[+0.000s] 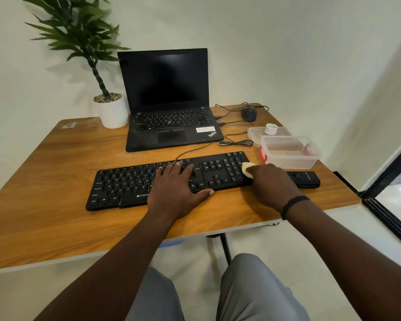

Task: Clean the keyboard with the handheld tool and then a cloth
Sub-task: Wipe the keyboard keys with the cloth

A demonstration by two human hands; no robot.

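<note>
wiping keyboard (134, 181) with cloth (247, 169)

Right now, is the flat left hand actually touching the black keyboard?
Touching. The head view shows the left hand lying flat on the keyboard, fingers spread over the keys and the thumb along its front edge.

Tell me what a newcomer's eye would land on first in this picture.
First, the two hands on the black keyboard at the near middle of the wooden table: the left hand lies flat on the keys, while the right hand presses a pale yellow cloth on the keyboard's right end. Behind stands an open laptop with a dark screen, a potted plant to its left.
</note>
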